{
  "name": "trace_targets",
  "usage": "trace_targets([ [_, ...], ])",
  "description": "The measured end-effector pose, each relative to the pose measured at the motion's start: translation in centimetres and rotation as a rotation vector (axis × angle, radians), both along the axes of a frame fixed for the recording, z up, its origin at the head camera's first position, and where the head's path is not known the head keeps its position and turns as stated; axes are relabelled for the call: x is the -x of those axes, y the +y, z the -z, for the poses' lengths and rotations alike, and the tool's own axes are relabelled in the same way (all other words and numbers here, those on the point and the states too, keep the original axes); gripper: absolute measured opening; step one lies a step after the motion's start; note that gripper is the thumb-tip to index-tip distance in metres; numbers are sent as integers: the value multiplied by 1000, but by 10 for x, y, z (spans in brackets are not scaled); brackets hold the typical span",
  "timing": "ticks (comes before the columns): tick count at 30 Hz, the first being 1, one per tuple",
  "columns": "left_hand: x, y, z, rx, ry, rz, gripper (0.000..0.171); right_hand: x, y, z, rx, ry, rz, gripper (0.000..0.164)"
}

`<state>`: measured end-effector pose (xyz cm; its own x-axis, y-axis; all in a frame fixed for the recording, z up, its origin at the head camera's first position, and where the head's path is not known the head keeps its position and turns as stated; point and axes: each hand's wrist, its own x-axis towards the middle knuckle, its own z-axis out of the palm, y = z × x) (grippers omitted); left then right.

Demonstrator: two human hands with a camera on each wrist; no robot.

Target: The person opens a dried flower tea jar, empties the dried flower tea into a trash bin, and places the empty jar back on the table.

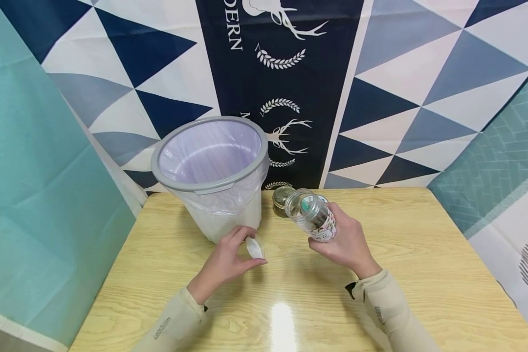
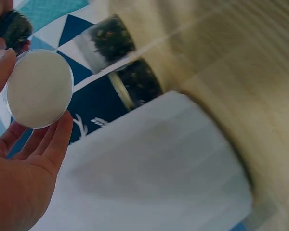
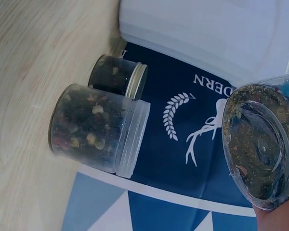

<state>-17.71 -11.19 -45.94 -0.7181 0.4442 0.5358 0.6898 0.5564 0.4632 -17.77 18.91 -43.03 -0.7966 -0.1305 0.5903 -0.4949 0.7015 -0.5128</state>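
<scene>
My left hand pinches a round lid by its edge between thumb and fingers, just in front of the bin, with its pale inner face showing. In my right hand is a clear plastic jar with a printed label, gripped around its side. It has no lid on and is tilted, its mouth up and toward the left. Dark dried bits cover its base in the right wrist view. Behind it stand a small jar with a metal lid and a larger jar of dried herbs with a translucent lid.
A waste bin, lined with a clear bag and with a grey rim, stands at the back left of the wooden table. A patterned cloth hangs behind the table's back edge.
</scene>
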Motion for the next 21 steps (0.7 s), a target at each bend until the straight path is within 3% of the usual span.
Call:
trace_targets([
  [9,0,-13,15,45,-146,-30,60,-1,0,-2,10,-21,5,65],
  [17,2,-22,31,143,-210,-77,58,0,-1,-1,12,-40,2,66],
  [21,3,-24,40,183,-260,-66,55,-1,-1,-1,18,-44,6,66],
])
